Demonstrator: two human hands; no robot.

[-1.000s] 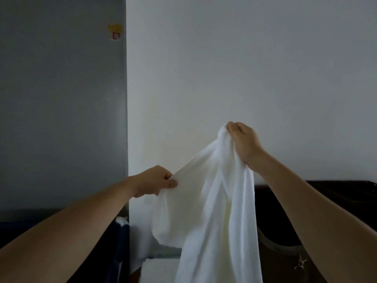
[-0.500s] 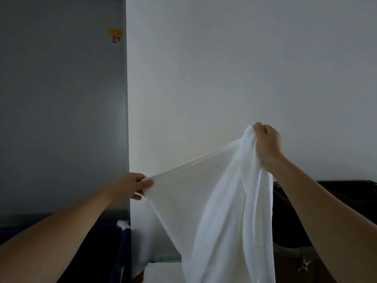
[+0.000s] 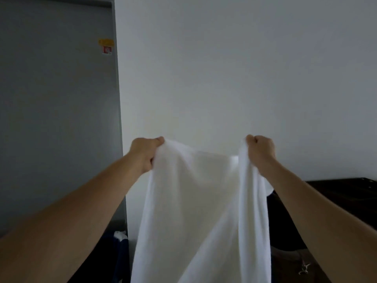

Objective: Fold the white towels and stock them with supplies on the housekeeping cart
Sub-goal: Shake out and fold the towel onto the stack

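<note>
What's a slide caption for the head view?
Both hands, left and right, grip a white towel by its top edge, spread and hanging before a pale wall.

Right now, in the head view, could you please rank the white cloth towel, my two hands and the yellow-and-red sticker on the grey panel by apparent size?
1. white cloth towel
2. left hand and right hand: alike, unranked
3. yellow-and-red sticker: smallest, though farther away

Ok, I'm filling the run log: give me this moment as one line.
phase: towel held up for folding | left hand: grips white towel top edge | right hand: grips opposite end | towel: hangs between hands
</note>
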